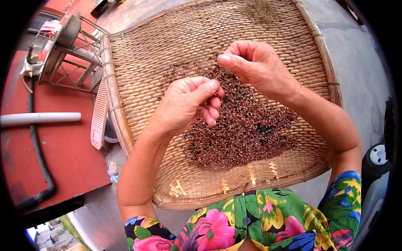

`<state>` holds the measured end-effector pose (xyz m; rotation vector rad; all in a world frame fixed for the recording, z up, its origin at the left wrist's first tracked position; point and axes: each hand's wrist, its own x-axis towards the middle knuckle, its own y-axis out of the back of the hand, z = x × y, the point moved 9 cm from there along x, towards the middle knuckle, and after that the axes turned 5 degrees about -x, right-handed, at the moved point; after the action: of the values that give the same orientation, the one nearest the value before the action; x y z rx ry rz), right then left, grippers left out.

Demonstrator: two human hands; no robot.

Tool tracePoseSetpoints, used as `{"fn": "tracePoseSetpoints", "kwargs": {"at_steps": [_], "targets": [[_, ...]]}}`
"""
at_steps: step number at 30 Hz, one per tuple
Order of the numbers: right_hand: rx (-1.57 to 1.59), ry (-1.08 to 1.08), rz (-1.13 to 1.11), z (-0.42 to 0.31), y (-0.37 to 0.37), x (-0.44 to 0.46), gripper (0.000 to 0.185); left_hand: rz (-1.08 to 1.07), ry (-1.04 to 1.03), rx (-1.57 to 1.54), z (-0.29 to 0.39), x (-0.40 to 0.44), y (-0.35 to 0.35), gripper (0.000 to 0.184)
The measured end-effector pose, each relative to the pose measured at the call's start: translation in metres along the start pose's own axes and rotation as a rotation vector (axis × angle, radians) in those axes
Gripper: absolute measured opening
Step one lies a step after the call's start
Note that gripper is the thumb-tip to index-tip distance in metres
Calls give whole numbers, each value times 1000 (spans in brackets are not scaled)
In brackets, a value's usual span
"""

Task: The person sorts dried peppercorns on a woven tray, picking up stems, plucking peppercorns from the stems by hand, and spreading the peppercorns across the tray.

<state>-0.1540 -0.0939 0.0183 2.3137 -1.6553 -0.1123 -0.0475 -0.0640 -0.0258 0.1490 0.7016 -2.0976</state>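
Observation:
A wide woven tray (167, 37) with a rounded wooden rim lies in front of me. Spread over its middle is a heap of small dried reddish-brown and black bits (247, 138), much like Sichuan peppercorns. Above the heap's left upper part is my left hand (188, 102), thumb and forefinger pinched together and the other fingers curled. My right hand (259, 69) hovers higher and to the right, its thumb pressed to its curled forefinger. Whatever either pinch holds is too small or hidden to make out. Both hands are raised off the heap.
Pale woven strips (251, 173) stick out near the tray's front edge. Some dry brownish stalks (261, 10) lie at its far end. Left of the tray are a pink ridged plastic piece (99, 117), a metal stand (75, 54), a white pipe (42, 119) and a black hose (37, 150).

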Motion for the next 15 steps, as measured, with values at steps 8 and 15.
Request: {"fn": "tracePoseSetpoints", "kwargs": {"at_steps": [8, 15], "targets": [[96, -48, -61, -1, 2, 3, 23, 42, -69, -45, 8, 2, -1, 27], [19, -27, -21, 2, 3, 6, 22, -36, -53, 84, 5, 1, -1, 19]]}}
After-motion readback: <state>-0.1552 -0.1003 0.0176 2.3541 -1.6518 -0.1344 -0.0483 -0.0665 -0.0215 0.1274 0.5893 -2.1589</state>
